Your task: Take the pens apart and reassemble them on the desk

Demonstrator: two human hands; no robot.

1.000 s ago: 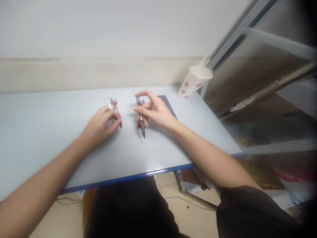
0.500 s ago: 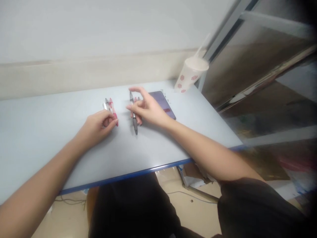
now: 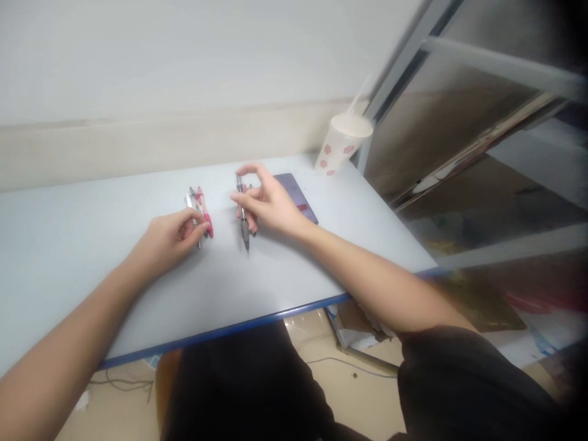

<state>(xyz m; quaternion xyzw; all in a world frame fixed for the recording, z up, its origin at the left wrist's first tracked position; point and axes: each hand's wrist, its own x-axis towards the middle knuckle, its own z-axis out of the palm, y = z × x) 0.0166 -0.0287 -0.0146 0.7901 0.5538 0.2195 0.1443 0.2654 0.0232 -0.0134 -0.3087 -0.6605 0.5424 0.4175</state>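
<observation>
My right hand [image 3: 271, 202] holds a dark grey and silver pen [image 3: 243, 217] between thumb and bent index finger, its tip toward me. Behind that pen, near the curled lower fingers, part of another dark pen [image 3: 254, 233] shows. My left hand [image 3: 172, 236] rests on the table with thumb and index finger pressed together, the other fingers curled under. Its fingertips touch or nearly touch a pink pen [image 3: 205, 214]. Beside that pen lie a white pen [image 3: 188, 201] and a dark one [image 3: 193, 192], both partly covered by the left hand.
A smartphone [image 3: 294, 190] lies flat beside my right hand. At the table's back right corner stands a white cup [image 3: 342, 144] with red flower prints and a straw. The pale table [image 3: 220, 288] has a blue front edge. A metal-framed rack [image 3: 500, 61] stands on the right.
The whole view has shifted slightly, so the table and cup sit a little further left. Both hands keep nearly the same pose, and the grey pen stays in my right hand.
</observation>
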